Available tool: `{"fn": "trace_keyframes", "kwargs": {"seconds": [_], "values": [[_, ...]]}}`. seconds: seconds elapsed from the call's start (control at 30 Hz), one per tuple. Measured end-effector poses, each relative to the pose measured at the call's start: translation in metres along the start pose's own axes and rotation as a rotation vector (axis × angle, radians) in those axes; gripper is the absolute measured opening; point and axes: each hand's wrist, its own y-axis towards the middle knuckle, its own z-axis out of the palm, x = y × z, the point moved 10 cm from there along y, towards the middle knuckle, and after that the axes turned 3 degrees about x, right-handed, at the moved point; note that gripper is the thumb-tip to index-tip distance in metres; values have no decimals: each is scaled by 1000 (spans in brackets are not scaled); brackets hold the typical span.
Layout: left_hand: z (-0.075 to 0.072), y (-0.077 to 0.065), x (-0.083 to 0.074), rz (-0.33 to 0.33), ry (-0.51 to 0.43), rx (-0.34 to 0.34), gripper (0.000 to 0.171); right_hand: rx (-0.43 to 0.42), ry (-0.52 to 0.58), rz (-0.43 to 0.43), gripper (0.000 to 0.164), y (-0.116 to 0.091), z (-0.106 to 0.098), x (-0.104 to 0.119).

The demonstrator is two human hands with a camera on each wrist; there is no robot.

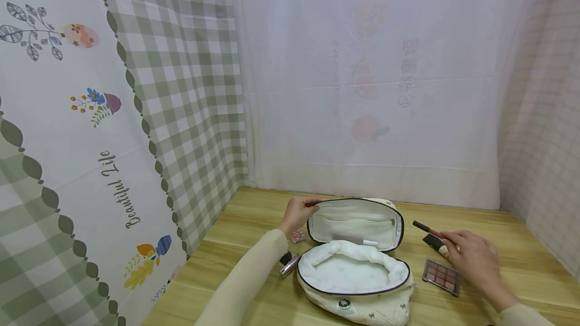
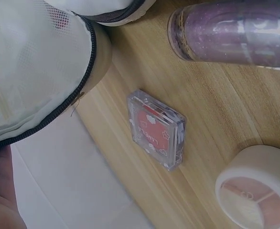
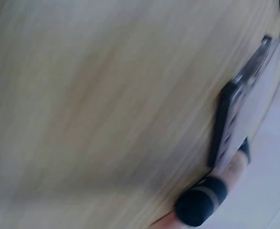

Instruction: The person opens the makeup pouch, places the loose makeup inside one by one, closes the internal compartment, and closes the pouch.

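Observation:
A cream quilted makeup bag (image 1: 360,308) stands unzipped, its lid (image 1: 353,215) tipped up behind the padded white opening. My left hand (image 1: 299,213) grips the lid's left rim; in the left wrist view some of its fingers (image 2: 1,176) show below the zipper edge. A slim tube with a silvery end (image 1: 369,242) lies at the foot of the lid. To the right, my right hand (image 1: 473,258) holds a slim brown stick with a black end (image 1: 422,226) between thumb and fingers. Just under that hand are a black-capped tube (image 1: 433,241) and an eyeshadow palette (image 1: 441,276).
Left of the bag lie a pink blush compact (image 1: 297,236), a glittery purple tube (image 1: 290,266) and a black item (image 1: 285,258). The left wrist view also has a round white compact (image 2: 254,186). Fabric curtains (image 1: 371,89) border the wooden table (image 1: 235,240).

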Motion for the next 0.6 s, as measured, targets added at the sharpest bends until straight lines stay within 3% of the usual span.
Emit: {"fn": "trace_keyframes", "kwargs": {"seconds": [0.6], "values": [[0, 1, 2, -25, -5, 4, 20, -140, 73, -187, 27, 14, -2, 59]]}}
